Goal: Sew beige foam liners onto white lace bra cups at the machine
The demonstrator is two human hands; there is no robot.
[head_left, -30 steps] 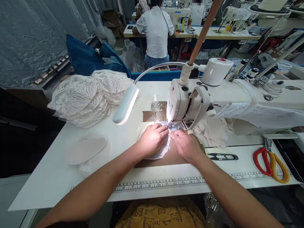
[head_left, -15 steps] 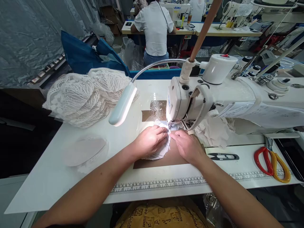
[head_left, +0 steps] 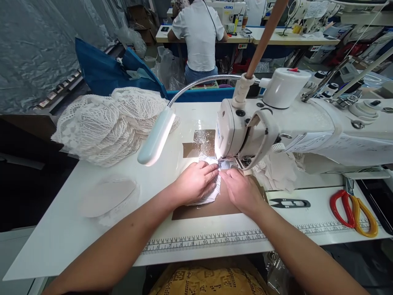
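A small white lace fabric piece (head_left: 210, 197) with a rounded edge lies at the sewing machine's needle area. My left hand (head_left: 196, 182) rests over it, fingers together and laid flat, pressing it to the brown bed cover (head_left: 227, 203). At the fabric's right edge, close in front of the presser foot, my right hand (head_left: 242, 189) is closed, its thumb and forefinger pinching the edge. Both hands' fingertips nearly meet there. The white sewing machine (head_left: 270, 127) stands over the fabric. Its needle is too small to make out, and the left hand hides part of the lace.
Lace pieces (head_left: 101, 127) are heaped at the back left, beneath a lamp (head_left: 156, 137). Pale oval pieces (head_left: 107, 198) lie left of my arm. On the right are thread snips (head_left: 290, 203) and scissors (head_left: 353, 213). A person (head_left: 199, 39) sits beyond the table.
The lace piece has shifted and turned slightly under my left hand, with less of it showing at the right. Both hands stay almost in place. The view has moved a little.
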